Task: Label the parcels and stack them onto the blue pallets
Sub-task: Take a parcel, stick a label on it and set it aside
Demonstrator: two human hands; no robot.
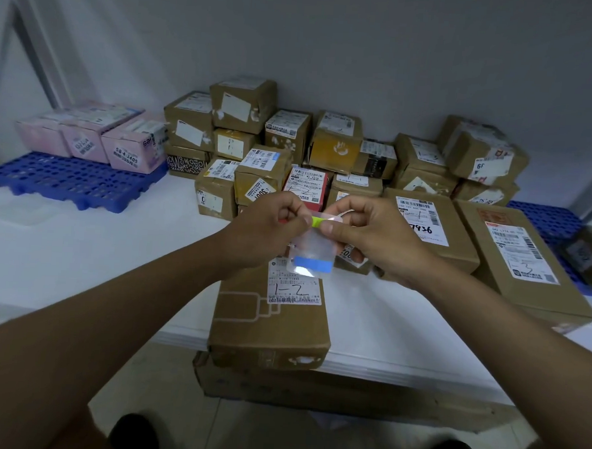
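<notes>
Both my hands are raised over the white platform, holding a small clear plastic bag (312, 252) with a blue strip at its bottom and a yellow-green strip at its top. My left hand (270, 226) pinches the bag's top left edge. My right hand (376, 235) pinches the top right, thumb on the green strip. Under the bag lies a long brown parcel (268, 326) with a white label marked "1-2". A heap of brown parcels (326, 147) fills the back. One blue pallet (70, 181) at the left carries pink parcels (97, 135).
Two large flat parcels (512, 249) lie at the right, partly over a second blue pallet (545, 220). A flattened carton (313, 390) lies on the floor against the platform's front edge. The grey wall stands behind the heap. My shoes show at the bottom.
</notes>
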